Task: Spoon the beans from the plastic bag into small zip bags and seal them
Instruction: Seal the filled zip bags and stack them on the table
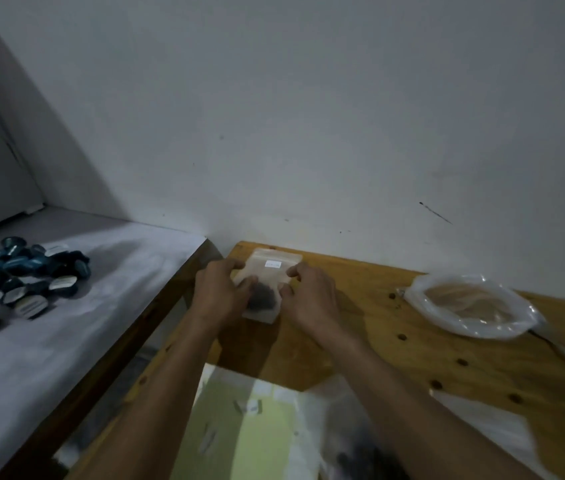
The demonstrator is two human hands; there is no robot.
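A small zip bag [263,289] with a dark clump of beans [264,295] lies flat at the far corner of the wooden counter [378,327], by the wall; both hands, left [220,292] and right [310,297], pinch its sides with curled fingers; sealing looks to be the step, so press along the strip evenly, keeping beans low; the counter edge sits just left; the plastic bag [471,306] lies well apart to the right.

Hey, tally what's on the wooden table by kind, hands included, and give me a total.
Small zip bag with dark beans: 1
Clear plastic bag: 1
Hands, left hand and right hand, both on the zip bag: 2
Total: 4
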